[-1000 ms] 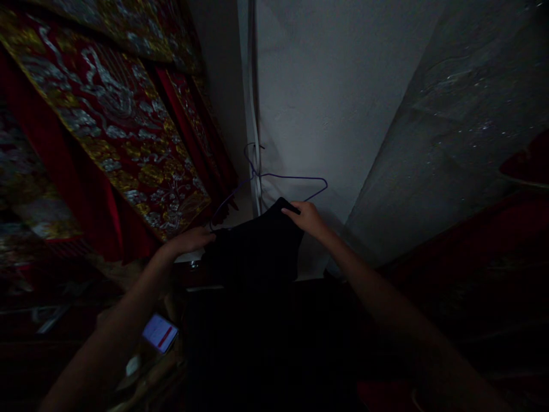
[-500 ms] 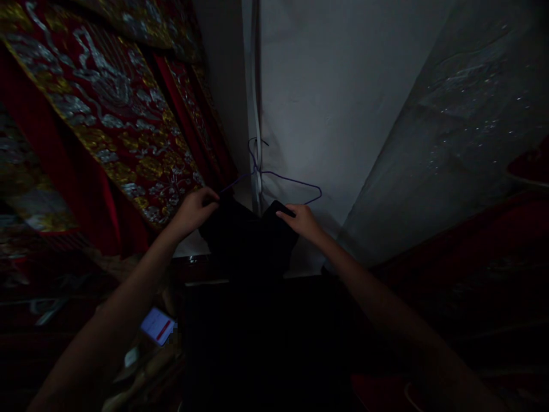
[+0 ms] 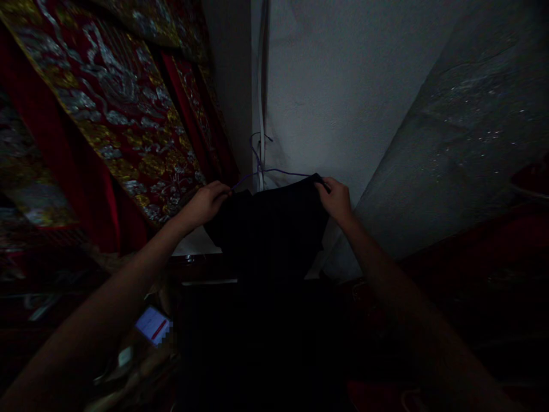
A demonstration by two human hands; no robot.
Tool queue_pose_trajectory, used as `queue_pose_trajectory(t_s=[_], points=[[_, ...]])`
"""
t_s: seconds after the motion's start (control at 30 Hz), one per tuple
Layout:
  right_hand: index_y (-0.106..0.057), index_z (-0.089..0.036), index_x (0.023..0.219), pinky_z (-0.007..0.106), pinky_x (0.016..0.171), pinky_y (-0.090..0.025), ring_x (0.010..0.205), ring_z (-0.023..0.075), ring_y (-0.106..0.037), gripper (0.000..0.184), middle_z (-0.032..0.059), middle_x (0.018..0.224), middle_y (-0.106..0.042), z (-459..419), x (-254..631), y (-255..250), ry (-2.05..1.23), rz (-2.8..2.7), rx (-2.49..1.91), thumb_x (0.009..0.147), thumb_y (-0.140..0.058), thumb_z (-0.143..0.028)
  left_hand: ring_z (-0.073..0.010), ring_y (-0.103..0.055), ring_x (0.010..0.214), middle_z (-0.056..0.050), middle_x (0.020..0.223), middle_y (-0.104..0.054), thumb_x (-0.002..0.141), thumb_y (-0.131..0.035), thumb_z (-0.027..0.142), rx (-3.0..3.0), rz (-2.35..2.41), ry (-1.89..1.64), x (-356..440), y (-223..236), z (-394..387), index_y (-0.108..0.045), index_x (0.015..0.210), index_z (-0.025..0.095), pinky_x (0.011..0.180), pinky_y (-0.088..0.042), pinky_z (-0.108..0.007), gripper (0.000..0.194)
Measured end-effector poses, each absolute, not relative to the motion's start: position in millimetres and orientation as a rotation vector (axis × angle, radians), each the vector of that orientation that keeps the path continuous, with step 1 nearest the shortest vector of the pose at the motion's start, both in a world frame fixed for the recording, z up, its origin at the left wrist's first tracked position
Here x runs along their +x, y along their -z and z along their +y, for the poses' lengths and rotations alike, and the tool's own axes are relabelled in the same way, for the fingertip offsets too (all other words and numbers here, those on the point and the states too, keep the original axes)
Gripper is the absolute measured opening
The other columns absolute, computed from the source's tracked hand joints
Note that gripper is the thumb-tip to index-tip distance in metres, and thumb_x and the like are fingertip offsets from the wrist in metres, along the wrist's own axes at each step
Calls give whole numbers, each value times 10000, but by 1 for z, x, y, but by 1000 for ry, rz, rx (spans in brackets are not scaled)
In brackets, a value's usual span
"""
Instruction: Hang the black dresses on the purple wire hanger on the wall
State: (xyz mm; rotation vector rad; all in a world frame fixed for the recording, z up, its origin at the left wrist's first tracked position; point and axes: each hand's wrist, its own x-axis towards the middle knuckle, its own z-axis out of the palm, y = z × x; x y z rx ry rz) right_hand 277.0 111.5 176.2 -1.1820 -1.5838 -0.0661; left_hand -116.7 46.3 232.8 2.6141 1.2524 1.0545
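A thin purple wire hanger [image 3: 285, 171] hangs by its hook against the pale wall, in the middle of the head view. A black garment [image 3: 274, 229] is draped over it; its exact kind is too dark to make out. My left hand [image 3: 210, 200] pinches the garment's upper left edge by the hanger's left arm. At the other end my right hand [image 3: 337, 197] grips the upper right corner, which now covers the hanger's right tip. Between my hands the top edge is stretched. The lower part of the cloth is lost in shadow.
Red cloth [image 3: 141, 126] with gold and silver embroidery hangs at the left. A lit phone screen [image 3: 152, 325] shows at lower left, near part of a person. Clear plastic sheeting [image 3: 454, 120] covers the right side. A pale cable [image 3: 261, 74] runs down the wall.
My right hand has moved right and slightly up, pulling the garment's corner over the hanger's right end. The top edge has gone from sagging to taut. My left hand has shifted slightly.
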Motion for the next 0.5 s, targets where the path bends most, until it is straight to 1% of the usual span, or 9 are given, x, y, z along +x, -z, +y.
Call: queue_pose_trajectory(t_s=[0.1, 0.13, 0.2, 0.27, 0.3, 0.37, 0.43, 0.47, 0.5], points=[[-632, -157, 1141, 351, 699, -497, 720, 240, -672, 383, 77, 794, -716, 108, 275, -182, 44, -1501, -1228, 874, -630, -431, -234, -599, 970, -106, 1019, -610, 915, -477, 243, 2666, 1298, -1037, -120, -229, 49, -690, 954, 152, 927, -486, -383, 234], [-637, -158, 1121, 335, 661, -474, 662, 220, -642, 371, 53, 734, -687, 105, 274, -183, 32, -1517, -1235, 875, -629, -436, -234, -594, 988, -108, 1036, -599, 915, -477, 238, 2672, 1316, -1037, -122, -228, 49, -689, 961, 150, 943, -483, -388, 234], [-677, -159, 900, 307, 597, -414, 580, 183, -565, 309, 17, 616, -602, 98, 274, -187, -11, -1608, -1260, 877, -612, -461, -237, -583, 1024, -110, 1067, -585, 924, -468, 238, 2681, 1353, -1043, -126, -225, 50, -689, 993, 152, 971, -476, -399, 247], [-620, -170, 631, 285, 537, -348, 516, 147, -481, 421, -5, 517, -504, 91, 279, -192, -178, -1719, -1297, 851, -619, -528, -245, -570, 1056, -112, 1084, -581, 933, -461, 251, 2678, 1404, -1085, -131, -225, 51, -694, 1006, 156, 994, -467, -411, 262], [-594, -172, 567, 277, 515, -327, 494, 133, -454, 476, -10, 491, -481, 87, 283, -196, -344, -1779, -1314, 822, -641, -572, -250, -562, 1075, -113, 1095, -581, 935, -466, 264, 2670, 1435, -1120, -133, -226, 52, -698, 1002, 158, 1008, -459, -417, 264], [-629, -160, 577, 267, 495, -335, 479, 125, -467, 508, -2, 508, -536, 78, 291, -204, -783, -1844, -1308, 739, -710, -635, -261, -548, 1116, -111, 1111, -590, 932, -491, 300, 2631, 1499, -1201, -137, -228, 54, -705, 979, 167, 1037, -438, -423, 257], [-681, -150, 651, 269, 506, -392, 500, 136, -531, 483, 28, 587, -632, 69, 294, -211, -1144, -1771, -1261, 682, -778, -622, -264, -563, 1098, -101, 1064, -625, 928, -508, 334, 2570, 1534, -1226, -136, -230, 57, -703, 950, 174, 1032, -436, -418, 253], [-692, -148, 682, 275, 526, -428, 523, 144, -564, 457, 42, 625, -663, 66, 293, -213, -1223, -1685, -1231, 703, -780, -596, -258, -584, 1057, -93, 1020, -647, 932, -504, 351, 2532, 1525, -1204, -134, -230, 58, -698, 945, 176, 1007, -449, -408, 262], [-697, -144, 708, 284, 555, -465, 553, 154, -595, 431, 54, 658, -683, 63, 288, -214, -1237, -1595, -1198, 765, -747, -568, -249, -606, 1004, -82, 979, -666, 941, -493, 371, 2495, 1495, -1161, -129, -230, 59, -691, 956, 178, 973, -465, -393, 276]])
